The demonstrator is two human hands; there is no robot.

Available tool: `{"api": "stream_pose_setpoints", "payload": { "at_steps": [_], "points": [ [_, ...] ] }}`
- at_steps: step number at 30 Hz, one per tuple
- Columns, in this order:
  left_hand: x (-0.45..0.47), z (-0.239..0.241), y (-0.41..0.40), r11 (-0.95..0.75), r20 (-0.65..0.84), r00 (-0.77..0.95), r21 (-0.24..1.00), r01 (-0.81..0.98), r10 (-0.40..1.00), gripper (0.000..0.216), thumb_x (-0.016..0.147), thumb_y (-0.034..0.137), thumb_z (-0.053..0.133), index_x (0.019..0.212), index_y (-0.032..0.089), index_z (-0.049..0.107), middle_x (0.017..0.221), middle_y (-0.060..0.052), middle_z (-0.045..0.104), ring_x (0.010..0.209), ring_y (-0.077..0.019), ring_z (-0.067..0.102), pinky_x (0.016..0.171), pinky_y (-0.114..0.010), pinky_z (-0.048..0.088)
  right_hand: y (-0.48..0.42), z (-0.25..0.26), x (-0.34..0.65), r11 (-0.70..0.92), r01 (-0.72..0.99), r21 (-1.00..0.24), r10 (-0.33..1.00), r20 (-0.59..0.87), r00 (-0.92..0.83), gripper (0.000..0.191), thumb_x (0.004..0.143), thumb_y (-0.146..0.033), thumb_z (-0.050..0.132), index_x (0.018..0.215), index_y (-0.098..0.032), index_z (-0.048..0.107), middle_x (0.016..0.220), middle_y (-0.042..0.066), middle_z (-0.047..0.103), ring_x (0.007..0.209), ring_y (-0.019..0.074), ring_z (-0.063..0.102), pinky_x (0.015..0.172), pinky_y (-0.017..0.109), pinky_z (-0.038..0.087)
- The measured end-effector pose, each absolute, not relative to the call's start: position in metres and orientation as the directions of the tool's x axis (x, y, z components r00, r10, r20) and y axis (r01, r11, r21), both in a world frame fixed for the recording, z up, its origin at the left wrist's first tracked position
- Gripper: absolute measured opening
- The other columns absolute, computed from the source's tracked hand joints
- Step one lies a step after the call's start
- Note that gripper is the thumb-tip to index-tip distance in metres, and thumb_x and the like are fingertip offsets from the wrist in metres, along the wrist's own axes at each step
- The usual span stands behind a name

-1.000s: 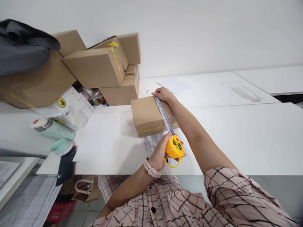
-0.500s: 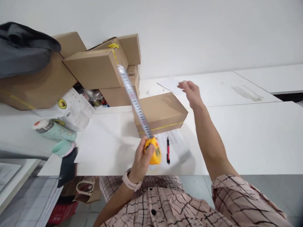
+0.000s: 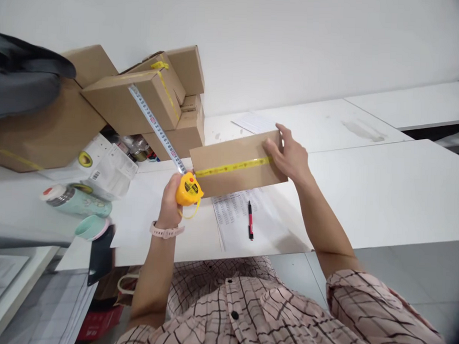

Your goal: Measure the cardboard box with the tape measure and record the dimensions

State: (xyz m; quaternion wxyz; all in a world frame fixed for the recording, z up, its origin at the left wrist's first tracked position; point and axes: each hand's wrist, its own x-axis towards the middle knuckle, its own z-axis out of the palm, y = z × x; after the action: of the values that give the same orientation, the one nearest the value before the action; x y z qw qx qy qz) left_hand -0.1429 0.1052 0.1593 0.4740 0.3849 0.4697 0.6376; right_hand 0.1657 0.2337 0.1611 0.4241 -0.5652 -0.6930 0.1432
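My left hand (image 3: 171, 196) is closed around a yellow tape measure (image 3: 189, 189); its white blade (image 3: 154, 128) sticks out up and to the left, free in the air. My right hand (image 3: 289, 155) grips the right end of a brown cardboard box (image 3: 233, 164) with a yellow tape strip, tipped up on its edge on the white table (image 3: 372, 192). A printed sheet (image 3: 237, 217) with a red pen (image 3: 250, 220) on it lies just in front of the box.
Stacked cardboard boxes (image 3: 141, 101) stand at the back left, with a dark bag (image 3: 24, 82) on the biggest one. A mint flask (image 3: 76, 201), a mint cup (image 3: 92, 226), a white package (image 3: 109, 168) and a black phone (image 3: 100, 255) lie at the left. A paper (image 3: 254, 122) lies further back.
My right hand let go of the blade's end, then took hold of the box and tipped it onto its edge. My left hand carried the tape measure leftward, its blade swinging up and left.
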Motion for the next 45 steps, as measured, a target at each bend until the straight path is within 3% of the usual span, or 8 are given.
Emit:
{"api": "stream_pose_setpoints", "payload": {
  "at_steps": [4, 8, 11, 15, 20, 25, 32, 45],
  "points": [
    [-0.142, 0.185, 0.121, -0.124, 0.078, -0.242, 0.976, -0.181, 0.967, 0.049, 0.083, 0.061, 0.067, 0.100, 0.015, 0.070, 0.100, -0.009, 0.071, 0.067, -0.0188, 0.069, 0.044, -0.025, 0.047, 0.258, 0.177, 0.152, 0.297, 0.796, -0.527, 0.886, 0.462, -0.025, 0.056, 0.096, -0.063, 0.039, 0.127, -0.021, 0.061, 0.128, 0.019, 0.067, 0.110, 0.0397, 0.060, 0.092, 0.059, 0.048],
    [-0.112, 0.187, 0.101, -0.219, 0.192, -0.217, 0.970, -0.107, 0.957, 0.043, 0.086, 0.058, 0.070, 0.105, 0.019, 0.068, 0.112, -0.009, 0.071, 0.079, -0.0182, 0.069, 0.059, -0.026, 0.056, 0.287, 0.175, 0.141, 0.411, 0.805, -0.429, 0.862, 0.471, -0.189, 0.042, 0.100, -0.043, 0.034, 0.111, -0.019, 0.067, 0.117, 0.017, 0.072, 0.111, 0.0371, 0.058, 0.097, 0.056, 0.043],
    [-0.083, 0.178, 0.069, -0.052, 0.058, 0.025, 0.982, -0.183, 0.998, 0.039, 0.090, 0.056, 0.067, 0.108, 0.022, 0.068, 0.122, -0.009, 0.070, 0.082, -0.0177, 0.067, 0.064, -0.027, 0.057, 0.294, 0.174, 0.137, 0.461, 0.794, -0.396, 0.847, 0.463, -0.260, 0.041, 0.100, -0.034, 0.032, 0.111, -0.019, 0.069, 0.117, 0.015, 0.073, 0.109, 0.0348, 0.059, 0.098, 0.053, 0.040],
    [-0.053, 0.156, 0.039, 0.240, -0.174, 0.265, 0.940, -0.242, 0.948, 0.043, 0.089, 0.058, 0.068, 0.108, 0.019, 0.067, 0.122, -0.011, 0.070, 0.075, -0.0163, 0.065, 0.064, -0.030, 0.058, 0.284, 0.172, 0.137, 0.471, 0.809, -0.352, 0.816, 0.522, -0.248, 0.044, 0.101, -0.039, 0.032, 0.114, -0.020, 0.069, 0.118, 0.014, 0.072, 0.109, 0.0341, 0.057, 0.099, 0.052, 0.037],
    [-0.035, 0.132, 0.027, 0.347, -0.267, 0.278, 0.888, -0.300, 0.923, 0.040, 0.089, 0.055, 0.070, 0.098, 0.018, 0.062, 0.121, -0.012, 0.070, 0.075, -0.0148, 0.062, 0.067, -0.031, 0.058, 0.273, 0.170, 0.139, 0.503, 0.819, -0.275, 0.778, 0.556, -0.292, 0.050, 0.103, -0.040, 0.026, 0.133, -0.020, 0.062, 0.122, 0.016, 0.069, 0.113, 0.0342, 0.054, 0.102, 0.052, 0.032],
    [-0.032, 0.123, 0.019, 0.366, -0.284, 0.297, 0.889, -0.274, 0.912, 0.039, 0.091, 0.055, 0.066, 0.101, 0.017, 0.064, 0.124, -0.012, 0.070, 0.081, -0.0162, 0.063, 0.074, -0.031, 0.055, 0.270, 0.175, 0.139, 0.573, 0.776, -0.265, 0.772, 0.494, -0.401, 0.053, 0.104, -0.036, 0.024, 0.151, -0.026, 0.047, 0.125, 0.013, 0.066, 0.112, 0.0327, 0.055, 0.099, 0.048, 0.035],
    [-0.029, 0.123, 0.015, 0.361, -0.294, 0.277, 0.903, -0.233, 0.915, 0.046, 0.085, 0.062, 0.070, 0.099, 0.018, 0.066, 0.120, -0.013, 0.072, 0.085, -0.0201, 0.065, 0.084, -0.035, 0.054, 0.268, 0.179, 0.138, 0.608, 0.755, -0.245, 0.764, 0.438, -0.473, 0.052, 0.102, -0.049, 0.033, 0.151, -0.039, 0.047, 0.126, 0.010, 0.063, 0.116, 0.0351, 0.050, 0.101, 0.052, 0.033],
    [-0.027, 0.115, 0.009, 0.367, -0.305, 0.271, 0.903, -0.223, 0.913, 0.047, 0.086, 0.063, 0.069, 0.105, 0.020, 0.065, 0.108, -0.009, 0.072, 0.083, -0.0202, 0.066, 0.082, -0.035, 0.054, 0.268, 0.179, 0.140, 0.608, 0.756, -0.242, 0.763, 0.442, -0.472, 0.049, 0.103, -0.041, 0.031, 0.144, -0.041, 0.058, 0.127, 0.010, 0.061, 0.114, 0.0350, 0.049, 0.101, 0.053, 0.032]
  ]
}}
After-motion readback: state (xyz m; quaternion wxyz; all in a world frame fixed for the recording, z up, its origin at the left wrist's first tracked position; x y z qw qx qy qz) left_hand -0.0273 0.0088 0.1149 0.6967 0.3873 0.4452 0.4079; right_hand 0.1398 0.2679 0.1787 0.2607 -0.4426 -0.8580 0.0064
